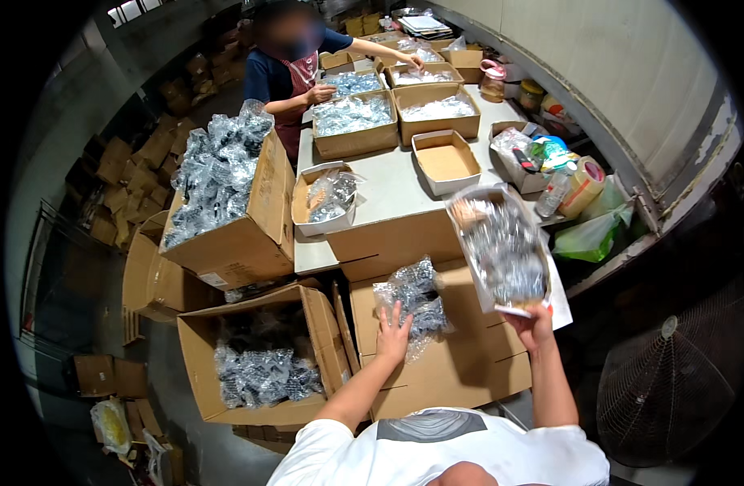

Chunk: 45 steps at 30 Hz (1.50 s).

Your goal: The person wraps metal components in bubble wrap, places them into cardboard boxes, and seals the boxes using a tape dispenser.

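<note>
My left hand rests with spread fingers on bubble-wrapped dark pieces. These lie on a flat brown cardboard surface in front of me. On the right, my right hand grips the near end of a shallow white-rimmed tray, holding it tilted above the cardboard. Inside the tray are several clear-wrapped dark pieces, too blurred to make out. Left of my left arm, an open carton holds more bubble-wrapped pieces.
A tall carton heaped with bubble-wrapped pieces stands at left. The white table bears a part-filled tray, an empty tray and several filled boxes. A co-worker reaches into boxes there. A fan stands at right.
</note>
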Motion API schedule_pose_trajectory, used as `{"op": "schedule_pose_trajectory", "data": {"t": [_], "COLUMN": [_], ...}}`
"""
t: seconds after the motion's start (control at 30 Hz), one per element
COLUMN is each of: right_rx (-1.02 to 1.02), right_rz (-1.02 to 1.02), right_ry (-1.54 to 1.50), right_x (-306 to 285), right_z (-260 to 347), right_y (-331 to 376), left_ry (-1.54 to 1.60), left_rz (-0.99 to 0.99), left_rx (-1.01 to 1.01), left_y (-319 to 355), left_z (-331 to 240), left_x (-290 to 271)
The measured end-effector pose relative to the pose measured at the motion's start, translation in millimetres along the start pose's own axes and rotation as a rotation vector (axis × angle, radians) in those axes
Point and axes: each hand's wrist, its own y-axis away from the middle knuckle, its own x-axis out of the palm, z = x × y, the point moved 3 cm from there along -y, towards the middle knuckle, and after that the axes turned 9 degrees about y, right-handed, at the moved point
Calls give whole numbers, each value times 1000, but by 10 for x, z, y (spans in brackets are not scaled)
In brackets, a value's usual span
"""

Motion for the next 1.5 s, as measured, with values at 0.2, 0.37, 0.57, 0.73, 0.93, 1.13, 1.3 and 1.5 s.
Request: {"op": "schedule_pose_trajectory", "data": {"t": [0.2, 0.37, 0.57, 0.73, 0.93, 1.13, 1.3, 1.5], "right_rx": [-295, -538, -770, -564, -622, -739, -723, -148], "right_rz": [-542, -484, -494, -824, -640, -419, -435, -140], "right_ry": [939, 1739, 1947, 1322, 963, 1171, 794, 256], "right_x": [-946, -164, -80, -368, -378, -646, 303, 1716], "right_z": [-1043, -1807, -1707, -1044, -934, -608, 50, 269], "right_y": [97, 89, -61, -33, 0, -30, -439, -1816], "left_ry": [350, 842, 792, 323, 238, 303, 353, 261], "left_rz": [-6, -18, 60, 72, 593, 569, 600, 494], "left_rx": [-148, -170, -222, 65, 693, 671, 500, 212], "left_y": [-66, -213, -277, 378, 1408, 1253, 1074, 187], "left_z": [-316, -60, 2, -610, -927, -1035, -1022, -817], "left_x": [-191, 40, 56, -204, 322, 105, -284, -920]}}
